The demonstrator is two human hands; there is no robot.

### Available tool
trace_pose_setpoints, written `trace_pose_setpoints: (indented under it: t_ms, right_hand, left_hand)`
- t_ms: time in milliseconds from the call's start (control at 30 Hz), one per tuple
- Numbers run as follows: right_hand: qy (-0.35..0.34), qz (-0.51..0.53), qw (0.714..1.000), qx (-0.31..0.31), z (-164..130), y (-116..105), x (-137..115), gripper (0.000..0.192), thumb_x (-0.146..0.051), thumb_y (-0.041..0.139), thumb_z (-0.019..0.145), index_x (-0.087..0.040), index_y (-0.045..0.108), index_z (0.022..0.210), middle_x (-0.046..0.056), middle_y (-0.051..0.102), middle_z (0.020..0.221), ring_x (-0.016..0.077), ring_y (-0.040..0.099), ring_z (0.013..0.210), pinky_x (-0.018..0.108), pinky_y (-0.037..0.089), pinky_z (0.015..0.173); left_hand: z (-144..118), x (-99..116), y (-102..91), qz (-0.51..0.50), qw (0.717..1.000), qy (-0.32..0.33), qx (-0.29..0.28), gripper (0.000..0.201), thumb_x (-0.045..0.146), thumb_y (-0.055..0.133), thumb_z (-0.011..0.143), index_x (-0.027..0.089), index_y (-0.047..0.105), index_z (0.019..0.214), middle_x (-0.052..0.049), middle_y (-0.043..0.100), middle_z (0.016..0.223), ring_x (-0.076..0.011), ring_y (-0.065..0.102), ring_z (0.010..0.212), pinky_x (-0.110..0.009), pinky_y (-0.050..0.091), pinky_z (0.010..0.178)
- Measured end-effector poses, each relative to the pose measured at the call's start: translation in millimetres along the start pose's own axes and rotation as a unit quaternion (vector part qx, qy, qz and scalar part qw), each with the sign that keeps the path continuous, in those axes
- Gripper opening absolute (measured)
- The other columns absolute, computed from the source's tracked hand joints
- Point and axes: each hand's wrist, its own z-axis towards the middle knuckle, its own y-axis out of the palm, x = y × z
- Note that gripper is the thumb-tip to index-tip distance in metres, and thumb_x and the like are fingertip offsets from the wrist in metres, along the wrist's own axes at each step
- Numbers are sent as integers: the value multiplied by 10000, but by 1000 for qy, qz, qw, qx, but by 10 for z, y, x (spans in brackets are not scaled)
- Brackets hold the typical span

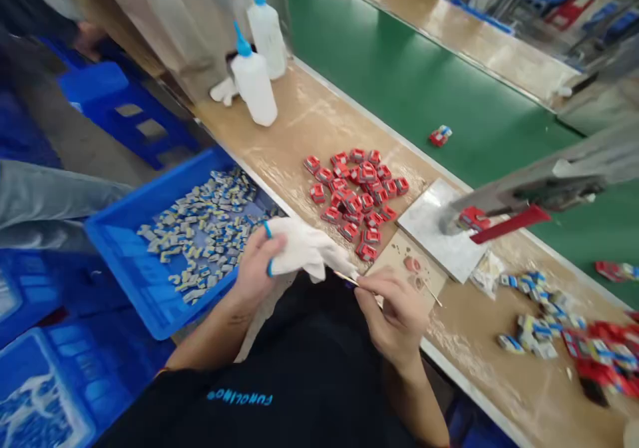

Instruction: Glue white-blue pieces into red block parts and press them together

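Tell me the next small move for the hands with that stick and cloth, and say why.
Probably draw the thin stick back through the white cloth. The left hand bunches the cloth around the stick's tip, and the right hand pinches its other end, so a wipe looks underway.

I see two white squeeze bottles (259, 68) standing at the bench's far end, a blue bin (124, 255) of small grey pieces (210, 225), and a lone red part (440, 135) on the green belt (399, 82).
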Motion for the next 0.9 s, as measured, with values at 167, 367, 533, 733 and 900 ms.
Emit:
trace_pose_setpoints:
  t_ms: [167, 367, 533, 733, 900]
  right_hand:
    - [44, -9, 999, -14, -213, -58, 23, 233, -93, 696, 946, -279, 795, 1046, 13, 757, 785, 162, 671, 663, 296, 529, 584]
    - [2, -80, 996, -25, -442, -225, -16, 288, -60, 688, 952, -281, 790, 1106, 10, 737, 795, 155, 649, 683, 295, 520, 613]
    - [-66, -206, 976, -39, -460, -247, -100, 234, -41, 644, 992, -218, 746, 1107, 17, 658, 777, 156, 582, 693, 285, 487, 608]
    - [-87, -305, 947, -54, -464, -204, -126, 199, -179, 566, 1082, -155, 700, 937, 12, 546, 663, 173, 451, 633, 334, 378, 596]
    - [-47, -270, 960, -51, -473, -135, -89, 431, -234, 482, 1121, -194, 597, 708, 5, 520, 618, 153, 414, 592, 334, 342, 582]
  left_hand:
    - [-502, -137, 253, -6, 967, -151, -206, 606, 795, 669, 806, 198, 755, 859, -67, 708, 729, -285, 722, 713, -409, 611, 606]
    - [-401, -48, 348, -29, 907, -208, -366, 577, 729, 870, 723, 180, 717, 809, -12, 659, 672, -150, 577, 538, -281, 503, 516]
    - [-355, -88, 321, 32, 877, -137, -459, 467, 605, 830, 868, 145, 750, 854, -64, 740, 775, -163, 658, 634, -253, 511, 580]
    - [-430, -174, 289, 146, 857, 233, -436, 315, 370, 505, 1125, 174, 665, 939, -28, 664, 767, -132, 621, 666, -244, 495, 627]
    - [-459, -267, 325, 192, 818, 374, -392, 300, 335, 396, 1148, 193, 575, 953, -18, 588, 760, -156, 570, 676, -275, 485, 604]
